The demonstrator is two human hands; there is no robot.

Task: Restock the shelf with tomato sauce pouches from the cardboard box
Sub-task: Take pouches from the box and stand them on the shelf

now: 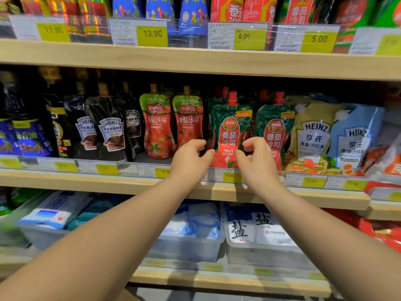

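A green tomato ketchup pouch (230,135) with a red cap stands at the front of the middle shelf (121,181). My left hand (191,159) holds its lower left edge, thumb tip against the pouch and fingers curled. My right hand (256,161) holds the lower right edge the same way. More green pouches (275,127) of the same kind stand behind and to the right. Two red tomato sauce pouches (173,124) with green tops stand to the left. No cardboard box is in view.
Dark Heinz sauce pouches (110,131) fill the left of this shelf and Heinz salad dressing pouches (312,135) the right. Price tags line the shelf fronts. The upper shelf (195,59) overhangs closely. Bins of salt bags (256,229) sit on the shelf below.
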